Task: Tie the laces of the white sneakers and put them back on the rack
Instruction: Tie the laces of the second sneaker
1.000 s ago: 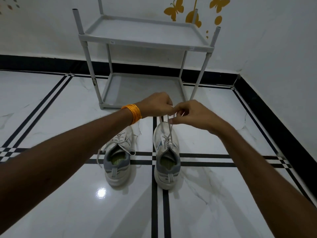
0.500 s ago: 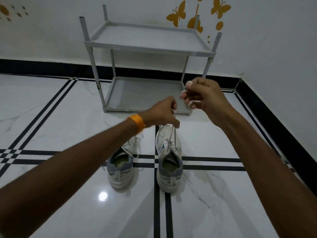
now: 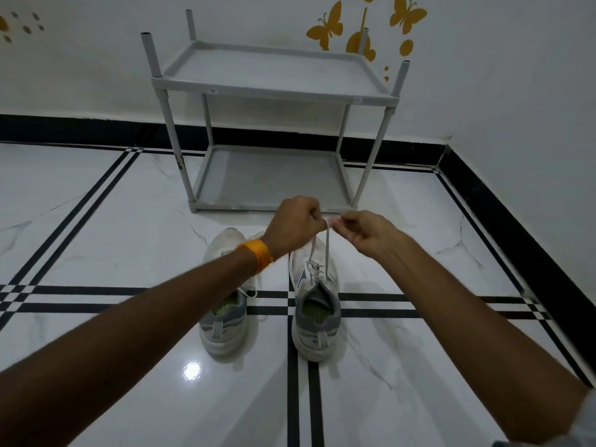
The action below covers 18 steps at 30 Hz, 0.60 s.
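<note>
Left hand [image 3: 298, 225] w/ orange wristband [image 3: 256, 254] & right hand [image 3: 361, 229] both curled nearly closed, fingertips pinching the thin white lace ends [image 3: 326, 243], drawn up taut from the right white-and-grey mesh sneaker [image 3: 317, 304] directly below the fingers. Lace is soft, limp, light, prob. a bit slick; best pinched near the ends, tension kept so the knot doesn't slacken. Shoes look light, semi-stiff; judged easiest to lift by heel collar. Left white-and-grey sneaker [image 3: 225, 314] sits under the left forearm, laces loose. Grey plastic rack [image 3: 274, 91] is just beyond the fingertips, against the wall. Count: 2 sneakers, 1 rack w/ 2 shelves, both bare.
</note>
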Available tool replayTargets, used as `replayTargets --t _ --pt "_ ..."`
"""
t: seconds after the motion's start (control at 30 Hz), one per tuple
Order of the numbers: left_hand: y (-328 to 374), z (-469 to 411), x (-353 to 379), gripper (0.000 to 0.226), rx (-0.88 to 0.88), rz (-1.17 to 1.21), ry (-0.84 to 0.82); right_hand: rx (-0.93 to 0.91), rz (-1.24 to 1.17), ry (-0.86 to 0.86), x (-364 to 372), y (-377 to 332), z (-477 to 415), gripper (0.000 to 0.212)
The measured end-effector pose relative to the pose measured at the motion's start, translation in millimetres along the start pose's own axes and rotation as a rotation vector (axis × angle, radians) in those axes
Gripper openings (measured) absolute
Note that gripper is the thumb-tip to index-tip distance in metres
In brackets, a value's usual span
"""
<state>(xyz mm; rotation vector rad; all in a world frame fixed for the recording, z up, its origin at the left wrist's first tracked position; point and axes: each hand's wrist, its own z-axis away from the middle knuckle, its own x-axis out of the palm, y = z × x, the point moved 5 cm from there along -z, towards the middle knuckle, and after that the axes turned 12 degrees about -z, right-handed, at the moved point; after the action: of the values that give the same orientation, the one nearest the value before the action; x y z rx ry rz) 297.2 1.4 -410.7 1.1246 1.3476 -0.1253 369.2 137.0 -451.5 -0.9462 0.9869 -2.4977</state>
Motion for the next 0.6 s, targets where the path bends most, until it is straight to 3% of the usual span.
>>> replayTargets --t 0.1,0.17,0.27,0.4,0.5,0.6 --pt "-5 2 9 0.017 -0.438 0.526 -0.509 -0.055 0.309 0.026 -9 1 8 0.037" --pt "-5 0 7 0.025 -0.519 0.678 -0.575 -0.215 0.587 0.006 -4 -11 24 0.039" --pt "-4 -3 7 0.031 -0.551 0.804 -0.574 -0.269 0.842 -0.228 18 -17 54 0.045" --pt "-2 -2 12 0.033 -0.534 0.839 -0.552 -0.302 1.038 -0.276 25 -16 61 0.028" --pt "-7 -2 9 0.02 -0.456 0.687 -0.447 -0.236 0.904 -0.304 19 -17 56 0.028" --pt "-31 -1 6 0.008 -0.47 0.58 -0.257 -0.258 0.74 -0.099 -10 -25 37 0.032"
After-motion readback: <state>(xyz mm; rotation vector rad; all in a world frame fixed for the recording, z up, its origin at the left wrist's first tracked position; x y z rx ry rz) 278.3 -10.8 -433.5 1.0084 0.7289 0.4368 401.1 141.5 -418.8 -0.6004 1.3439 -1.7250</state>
